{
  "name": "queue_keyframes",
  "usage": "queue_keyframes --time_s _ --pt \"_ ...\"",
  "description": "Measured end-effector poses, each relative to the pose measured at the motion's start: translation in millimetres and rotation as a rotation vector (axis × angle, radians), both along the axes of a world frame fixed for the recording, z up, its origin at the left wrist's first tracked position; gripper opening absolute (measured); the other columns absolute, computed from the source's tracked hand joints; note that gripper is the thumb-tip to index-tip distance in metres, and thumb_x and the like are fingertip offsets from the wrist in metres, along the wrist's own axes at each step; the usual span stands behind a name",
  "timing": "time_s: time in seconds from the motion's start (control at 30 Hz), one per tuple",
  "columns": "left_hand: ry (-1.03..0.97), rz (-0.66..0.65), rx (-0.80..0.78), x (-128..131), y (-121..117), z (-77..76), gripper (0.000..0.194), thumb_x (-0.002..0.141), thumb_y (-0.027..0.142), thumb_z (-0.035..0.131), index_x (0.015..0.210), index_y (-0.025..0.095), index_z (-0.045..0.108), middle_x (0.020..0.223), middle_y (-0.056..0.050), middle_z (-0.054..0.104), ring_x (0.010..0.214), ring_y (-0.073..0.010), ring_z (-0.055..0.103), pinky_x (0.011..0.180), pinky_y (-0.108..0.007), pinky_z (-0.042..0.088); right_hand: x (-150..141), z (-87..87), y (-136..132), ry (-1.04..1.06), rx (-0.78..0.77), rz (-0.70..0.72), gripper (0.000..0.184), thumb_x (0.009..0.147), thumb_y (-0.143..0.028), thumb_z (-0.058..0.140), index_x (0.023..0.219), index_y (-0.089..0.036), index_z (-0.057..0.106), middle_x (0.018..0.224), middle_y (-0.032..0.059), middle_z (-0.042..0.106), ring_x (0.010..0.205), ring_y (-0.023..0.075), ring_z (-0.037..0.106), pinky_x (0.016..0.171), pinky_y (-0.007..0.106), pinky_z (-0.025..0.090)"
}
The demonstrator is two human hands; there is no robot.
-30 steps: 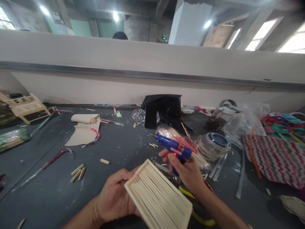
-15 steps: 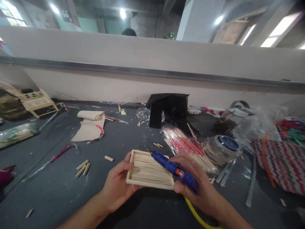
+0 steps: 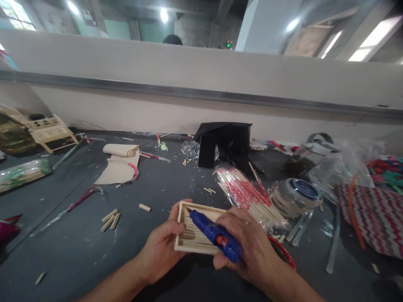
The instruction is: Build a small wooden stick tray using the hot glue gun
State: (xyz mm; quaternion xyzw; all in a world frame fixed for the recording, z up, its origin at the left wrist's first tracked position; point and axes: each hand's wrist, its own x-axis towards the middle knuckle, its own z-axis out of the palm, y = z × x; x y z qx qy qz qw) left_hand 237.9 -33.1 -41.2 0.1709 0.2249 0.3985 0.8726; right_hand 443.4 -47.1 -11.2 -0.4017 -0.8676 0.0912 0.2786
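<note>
My left hand (image 3: pixel 163 243) grips the left end of a small shallow tray made of pale wooden sticks (image 3: pixel 192 237), thumb over its rim. In my right hand (image 3: pixel 247 245) is a blue hot glue gun (image 3: pixel 208 228), its nozzle pointing up and left over the tray's upper left corner. Whether the tip touches the wood I cannot tell. The gun and my right hand hide the tray's right end. Several short cut sticks (image 3: pixel 111 219) lie on the dark table left of my left hand, with a single one (image 3: pixel 145 207) closer by.
Beyond my right hand lies a plastic pack of red and pale sticks (image 3: pixel 244 188), beside a clear jar with a blue lid (image 3: pixel 296 195). Red-handled scissors (image 3: pixel 285 251) sit partly under my right wrist. Farther back are a black sheet (image 3: pixel 231 140) and a paper roll (image 3: pixel 121 159).
The glue gun has moved left and its nozzle now sits nearer the tray's left corner. The tray has shifted slightly right. Red handles have come into sight beside my right wrist.
</note>
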Motion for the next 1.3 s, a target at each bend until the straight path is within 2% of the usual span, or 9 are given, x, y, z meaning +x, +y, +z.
queue_keyframes --time_s 0.2,0.43,0.6,0.7,0.83,1.07,1.3 --pt "-0.018 -0.028 0.033 1.5 -1.8 -1.0 0.065 0.073 0.009 0.047 0.132 0.032 0.036 0.112 -0.002 0.057 0.098 -0.0216 0.057 0.083 -0.034 0.042 -1.5 1.3 0.2 -0.034 0.014 -0.013 0.039 0.082 -0.055 0.057 0.091 -0.017 0.056 0.08 0.0061 0.063 0.072 0.0214 0.049 0.063 0.034 0.036" --pt "0.0 -0.027 0.061 2.0 -3.2 -5.6 0.06 0.073 0.008 0.047 0.128 0.03 0.037 0.11 -0.003 0.057 0.097 -0.0214 0.058 0.084 -0.034 0.04 -1.7 0.9 -0.7 -0.039 0.01 -0.023 0.046 0.083 -0.062 0.049 0.088 -0.017 0.057 0.079 0.0072 0.062 0.071 0.0217 0.047 0.062 0.033 0.033" --pt "0.021 -0.038 0.082 2.7 -3.7 -5.9 0.06 0.074 0.009 0.046 0.129 0.03 0.036 0.109 -0.002 0.058 0.096 -0.0216 0.058 0.08 -0.033 0.04 -1.1 -0.4 0.1 -0.06 0.025 -0.022 0.038 0.086 -0.053 0.052 0.086 -0.016 0.057 0.076 0.0067 0.061 0.07 0.0209 0.046 0.062 0.033 0.032" --pt "0.018 -0.04 0.093 3.2 -4.4 -5.7 0.062 0.074 0.008 0.045 0.13 0.031 0.035 0.112 -0.002 0.057 0.097 -0.0219 0.058 0.079 -0.032 0.04 0.1 -2.4 0.4 -0.09 0.034 -0.057 0.038 0.086 -0.054 0.052 0.084 -0.016 0.058 0.073 0.0059 0.061 0.069 0.0208 0.046 0.062 0.033 0.032" --pt "0.017 -0.039 0.091 3.6 -5.4 -4.3 0.064 0.075 0.008 0.044 0.133 0.031 0.032 0.111 -0.004 0.057 0.098 -0.0222 0.058 0.081 -0.033 0.04 1.7 -5.4 -0.6 -0.119 0.055 -0.099 0.041 0.083 -0.058 0.053 0.081 -0.018 0.059 0.072 0.0054 0.062 0.069 0.0208 0.047 0.062 0.033 0.032" --pt "-0.012 -0.026 0.088 3.1 -4.6 -6.1 0.065 0.074 0.007 0.045 0.133 0.032 0.036 0.112 -0.002 0.058 0.097 -0.0198 0.057 0.089 -0.033 0.038 1.9 -6.2 -0.6 -0.127 0.071 -0.126 0.03 0.084 -0.048 0.058 0.077 -0.018 0.058 0.072 0.0046 0.063 0.069 0.0202 0.048 0.063 0.033 0.031" --pt "0.01 0.001 0.069 1.7 -3.8 -6.2 0.065 0.074 0.008 0.046 0.133 0.033 0.036 0.113 -0.001 0.057 0.099 -0.0195 0.057 0.092 -0.033 0.038 1.8 -1.9 2.0 -0.136 0.136 -0.136 0.04 0.089 -0.053 0.046 0.074 -0.018 0.058 0.067 0.0047 0.061 0.065 0.0189 0.049 0.061 0.032 0.031"
